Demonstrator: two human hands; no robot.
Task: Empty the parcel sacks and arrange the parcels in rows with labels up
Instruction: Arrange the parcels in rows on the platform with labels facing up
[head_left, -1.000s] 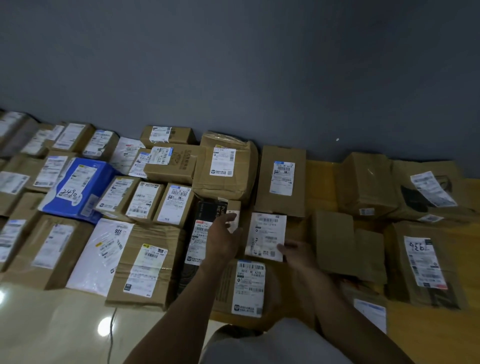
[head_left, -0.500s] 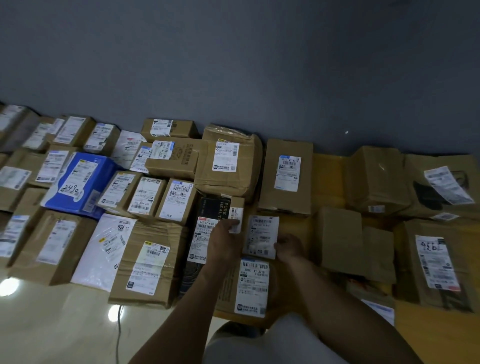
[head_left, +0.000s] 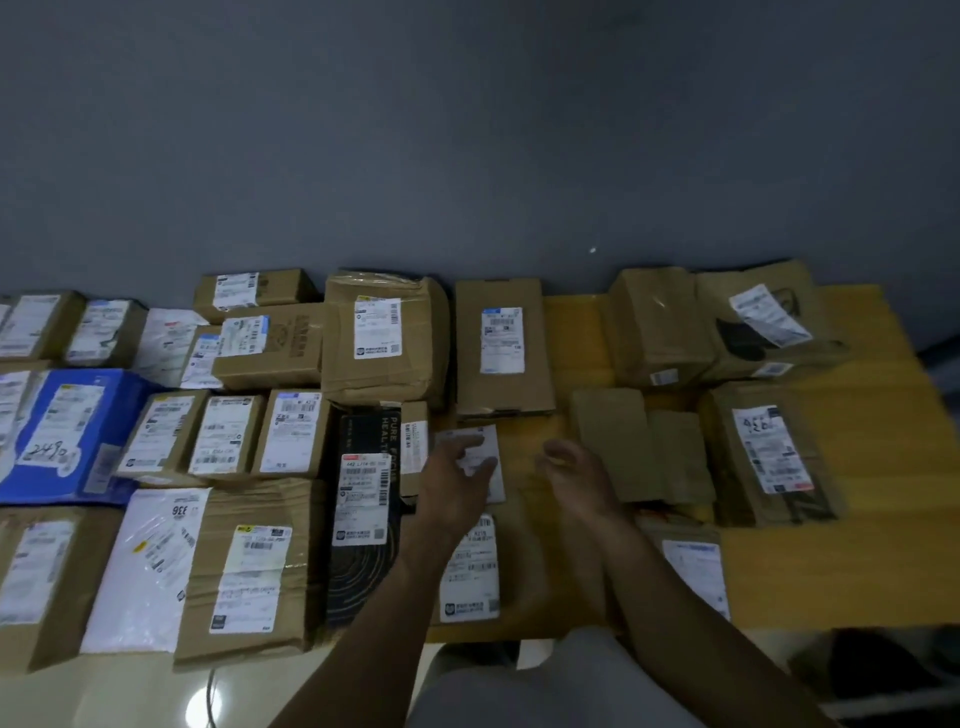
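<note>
Brown cardboard parcels lie in rows on the floor against a grey wall, most with white labels up. My left hand (head_left: 457, 483) rests with loose fingers on a small labelled parcel (head_left: 488, 454) in the middle. Just right of that parcel my right hand (head_left: 576, 478) hovers with relaxed fingers and holds nothing. Below my hands lies a brown parcel (head_left: 470, 577) with a white label. A black box (head_left: 363, 519) sits to the left of my left hand. A plain brown parcel (head_left: 613, 447) with no label showing lies right of my right hand.
A blue box (head_left: 78, 431) and a white mailer (head_left: 150, 566) lie at the left. Parcels at the right rest on a yellow surface (head_left: 893, 467). Pale glossy floor (head_left: 104, 696) runs along the near edge. A dark object (head_left: 883, 665) sits at the bottom right.
Both hands have let go of the small labelled parcel's sides. My right hand has drawn away to the right and opened. The view has shifted so the rows sit lower.
</note>
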